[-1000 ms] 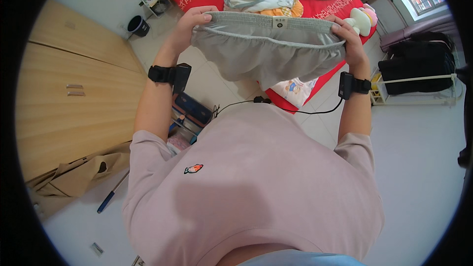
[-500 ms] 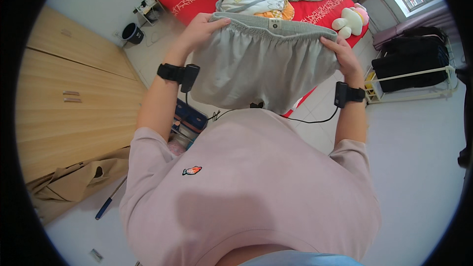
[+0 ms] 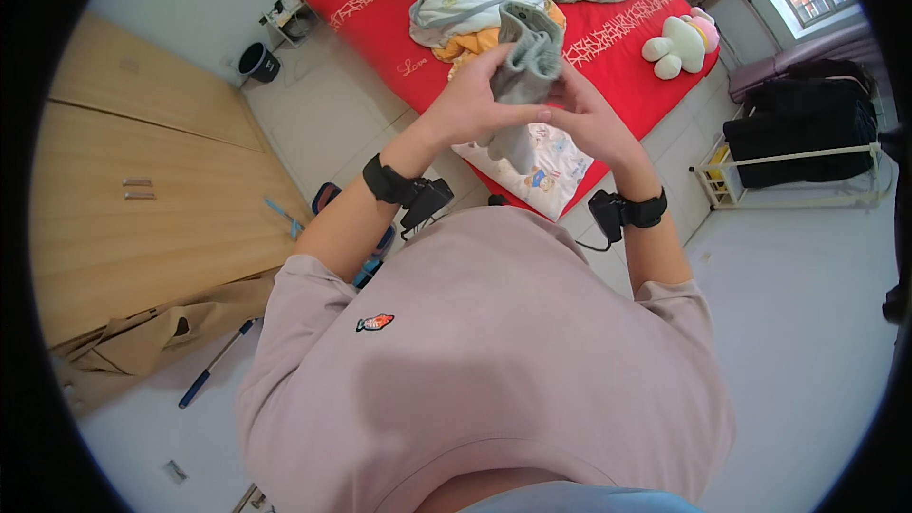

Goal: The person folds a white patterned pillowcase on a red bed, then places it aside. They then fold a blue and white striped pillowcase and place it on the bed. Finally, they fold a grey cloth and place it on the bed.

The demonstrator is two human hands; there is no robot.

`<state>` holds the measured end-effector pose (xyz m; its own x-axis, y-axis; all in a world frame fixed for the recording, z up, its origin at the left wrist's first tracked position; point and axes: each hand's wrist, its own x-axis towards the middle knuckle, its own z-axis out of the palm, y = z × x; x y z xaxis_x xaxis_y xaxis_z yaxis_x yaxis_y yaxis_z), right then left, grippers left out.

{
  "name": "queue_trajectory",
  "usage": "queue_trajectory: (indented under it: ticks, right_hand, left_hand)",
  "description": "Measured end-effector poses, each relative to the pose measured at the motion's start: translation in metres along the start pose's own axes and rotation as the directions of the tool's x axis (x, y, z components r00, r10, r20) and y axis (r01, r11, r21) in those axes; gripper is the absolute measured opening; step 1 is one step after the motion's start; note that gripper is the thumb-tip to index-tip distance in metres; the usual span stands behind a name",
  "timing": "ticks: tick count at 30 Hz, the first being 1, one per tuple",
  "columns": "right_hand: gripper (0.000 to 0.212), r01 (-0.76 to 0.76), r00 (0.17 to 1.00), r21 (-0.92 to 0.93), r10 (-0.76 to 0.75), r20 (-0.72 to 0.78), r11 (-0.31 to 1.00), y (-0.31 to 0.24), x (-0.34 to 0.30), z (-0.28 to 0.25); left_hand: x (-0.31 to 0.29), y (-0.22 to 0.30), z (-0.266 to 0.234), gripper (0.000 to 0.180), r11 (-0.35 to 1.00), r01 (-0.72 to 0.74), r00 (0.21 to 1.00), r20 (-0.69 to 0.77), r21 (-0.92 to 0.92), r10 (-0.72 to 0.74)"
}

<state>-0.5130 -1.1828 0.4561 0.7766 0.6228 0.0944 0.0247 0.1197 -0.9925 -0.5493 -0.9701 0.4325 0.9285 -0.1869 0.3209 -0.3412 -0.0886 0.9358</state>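
Note:
A pair of grey-green shorts with a gathered elastic waistband hangs bunched together in front of me, above the bed's near edge. My left hand closes on the bunch from the left, its thumb reaching across the front. From the right, my right hand grips it, with the fingertips partly hidden behind the cloth. The two thumbs nearly meet before the shorts. Below them, a white cloth with a cartoon bear print lies on the bed's near corner.
A bed with a red cover bears a heap of white and orange clothes and a plush toy. Wooden cabinets stand left, beside a black bin. At the right is a white rack with black clothes.
The shorts were stretched wide between my hands at the waistband. My hands have come together and the shorts are now gathered into a narrow bunch, uncovering the printed cloth.

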Motion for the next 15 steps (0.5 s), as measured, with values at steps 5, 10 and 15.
queue_trajectory:
  ticks: [5,10,15]
  right_hand:
    - [0.056,0.303,0.951,-0.632,-0.182,0.251,0.713,-0.046,0.013,-0.081]
    - [0.088,0.124,0.991,-0.476,-0.082,0.108,0.871,-0.009,0.042,-0.124]
    - [0.055,-0.215,0.911,-0.016,0.206,0.356,0.977,0.02,0.047,-0.138]
  left_hand:
    - [0.031,0.01,0.007,0.064,0.991,0.131,0.991,-0.036,0.026,-0.13]
    - [0.055,0.019,0.001,0.063,0.998,0.044,0.997,0.059,-0.053,-0.041]
    - [0.074,0.022,-0.025,0.047,0.999,-0.045,0.966,-0.253,0.022,0.049]
